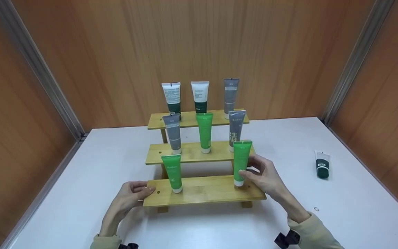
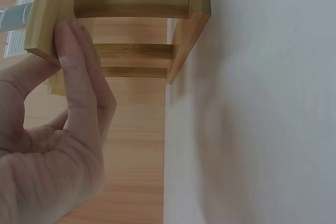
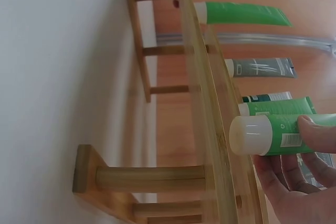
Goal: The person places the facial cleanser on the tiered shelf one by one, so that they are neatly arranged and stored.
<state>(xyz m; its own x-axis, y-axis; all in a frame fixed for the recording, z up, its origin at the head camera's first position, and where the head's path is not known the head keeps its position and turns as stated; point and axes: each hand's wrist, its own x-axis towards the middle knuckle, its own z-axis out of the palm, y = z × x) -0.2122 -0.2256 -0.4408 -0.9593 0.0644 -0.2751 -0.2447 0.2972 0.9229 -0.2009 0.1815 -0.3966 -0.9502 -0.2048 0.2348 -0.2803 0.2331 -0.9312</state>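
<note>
A three-tier wooden display stand (image 1: 206, 193) stands on the white table. My left hand (image 1: 128, 199) pinches the left end of its lowest shelf, thumb on top and fingers beneath, as the left wrist view shows at the shelf edge (image 2: 44, 35). In my right hand (image 1: 269, 178) is a green squeeze tube (image 1: 242, 157), held cap down between thumb and fingers over that shelf's right end. Its white cap (image 3: 252, 136) is close to the board; whether they touch I cannot tell. Another green tube (image 1: 173, 173) stands on the same shelf's left part.
The middle shelf holds a grey tube (image 1: 173, 133), a green tube (image 1: 205, 131) and a darker grey tube (image 1: 236, 126). On top stand two white-and-dark-green tubes (image 1: 200, 91) and a grey one (image 1: 231, 93). A dark-green tube (image 1: 322, 167) and a small ring (image 1: 316, 209) lie at right.
</note>
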